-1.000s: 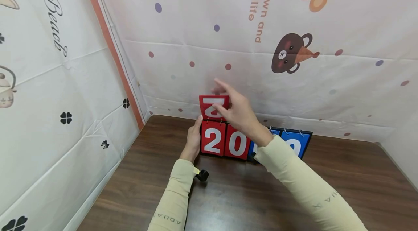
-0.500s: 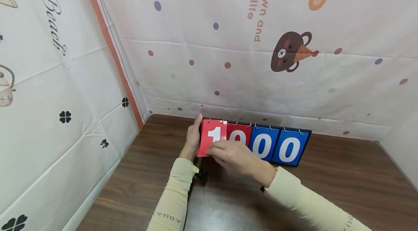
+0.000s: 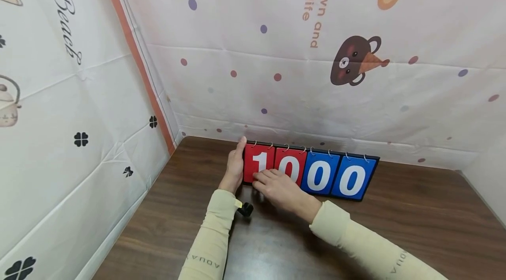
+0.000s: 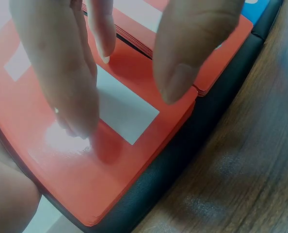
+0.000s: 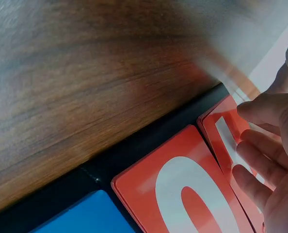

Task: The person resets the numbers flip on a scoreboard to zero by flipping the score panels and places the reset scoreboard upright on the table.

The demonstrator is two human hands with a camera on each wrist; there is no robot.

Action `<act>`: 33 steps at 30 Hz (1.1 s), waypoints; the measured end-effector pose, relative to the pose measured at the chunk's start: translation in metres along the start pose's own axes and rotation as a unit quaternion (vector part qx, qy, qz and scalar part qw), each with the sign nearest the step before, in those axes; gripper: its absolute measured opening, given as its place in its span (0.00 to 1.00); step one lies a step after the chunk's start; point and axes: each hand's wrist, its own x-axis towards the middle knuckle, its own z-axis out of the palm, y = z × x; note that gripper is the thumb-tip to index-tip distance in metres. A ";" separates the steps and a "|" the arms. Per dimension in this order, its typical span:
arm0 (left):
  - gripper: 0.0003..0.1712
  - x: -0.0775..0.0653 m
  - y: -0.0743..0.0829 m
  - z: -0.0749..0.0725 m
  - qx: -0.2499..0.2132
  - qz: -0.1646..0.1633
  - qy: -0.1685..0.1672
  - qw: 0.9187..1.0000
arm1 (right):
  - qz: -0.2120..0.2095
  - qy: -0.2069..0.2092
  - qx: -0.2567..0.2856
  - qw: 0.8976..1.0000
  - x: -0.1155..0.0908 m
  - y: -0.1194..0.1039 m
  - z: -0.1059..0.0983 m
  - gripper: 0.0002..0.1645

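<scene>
A flip scoreboard [image 4: 158, 177] with a black backing leans at the back of the table. Its two red cards read 1 [image 3: 259, 161] and 0 [image 3: 290, 163], and the blue cards [image 3: 349, 179] both read 0. My left hand [image 3: 233, 166] holds the board's left edge; its fingers behind the board are hidden. Over the lower part of the red 1 card lies my right hand [image 3: 278, 188]. In the right wrist view the right hand's fingers [image 5: 260, 160] are loosely bent at the card's face, pinching nothing. Contact with the card is hard to tell.
The brown wooden table [image 3: 415, 209] runs out in front and to the right of the board. A patterned white sheet [image 3: 221, 91] hangs close behind it, another along the left side. A small black piece [image 3: 246, 209] sits at the left cuff.
The raised red card has come down over the 2, so that slot reads 1 and lies flat. My right hand came down with it and loosened its pinch. The left hand stayed.
</scene>
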 end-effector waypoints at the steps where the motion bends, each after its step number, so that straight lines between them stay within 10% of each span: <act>1: 0.31 0.000 0.000 0.000 0.001 0.001 -0.001 1.000 | 0.001 -0.004 -0.005 1.000 0.001 0.000 0.000 0.28; 10: 0.31 -0.001 0.000 0.000 -0.001 -0.001 0.000 1.000 | 0.010 0.001 0.009 1.000 0.007 -0.001 -0.004 0.25; 15: 0.31 -0.002 0.001 0.000 -0.005 -0.008 -0.001 1.000 | 0.025 0.140 0.061 0.988 0.020 0.020 -0.025 0.19; 19: 0.31 -0.001 0.001 0.000 -0.004 -0.002 -0.004 1.000 | 0.118 0.204 0.121 0.964 0.038 0.051 -0.050 0.13; 25: 0.30 0.000 0.001 -0.001 0.008 -0.014 0.004 1.000 | 0.268 0.062 0.252 0.928 0.065 0.093 -0.059 0.11; 33: 0.29 -0.001 0.001 0.001 0.004 -0.013 0.006 1.000 | 0.296 -0.186 0.341 0.872 0.079 0.129 -0.035 0.23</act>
